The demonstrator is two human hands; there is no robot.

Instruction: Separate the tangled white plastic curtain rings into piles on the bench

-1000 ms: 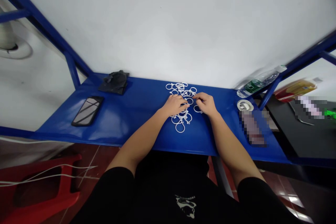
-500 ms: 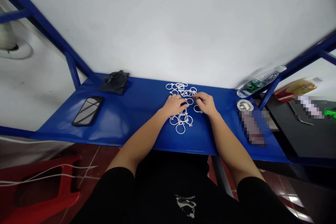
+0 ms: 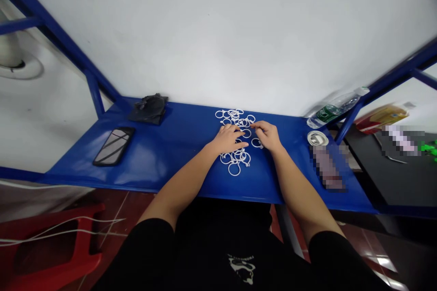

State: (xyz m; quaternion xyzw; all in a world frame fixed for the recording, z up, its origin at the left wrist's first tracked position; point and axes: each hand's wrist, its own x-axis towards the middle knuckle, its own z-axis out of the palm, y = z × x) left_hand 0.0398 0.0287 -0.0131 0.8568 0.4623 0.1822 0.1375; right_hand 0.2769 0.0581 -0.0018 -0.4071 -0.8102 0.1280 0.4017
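Note:
Several white plastic rings with small eyelets, like curtain rings (image 3: 234, 169), lie in a loose cluster on the blue tabletop (image 3: 184, 145). My left hand (image 3: 226, 140) rests palm down over the middle of the cluster, thumb and fingers apart, its fingertips at a ring (image 3: 246, 133) between the hands. It covers some of the rings. On the cluster's right side is my right hand (image 3: 268, 135), fingers curled and index finger and thumb drawn together beside the upper rings. Whatever lies between those fingertips is too small to make out. One single ring (image 3: 256, 142) sits just below the right hand.
A phone (image 3: 114, 146) and a crumpled black plastic bag (image 3: 150, 109) lie to the left. At the right are a water bottle (image 3: 336, 108), a white roll (image 3: 317, 138) and a blurred-out item (image 3: 327, 167). A white wall (image 3: 218, 45) rises behind the table.
My left thumb has spread a little further to the right, away from the fingers. The right hand stays almost in place, and the view has shifted very slightly.

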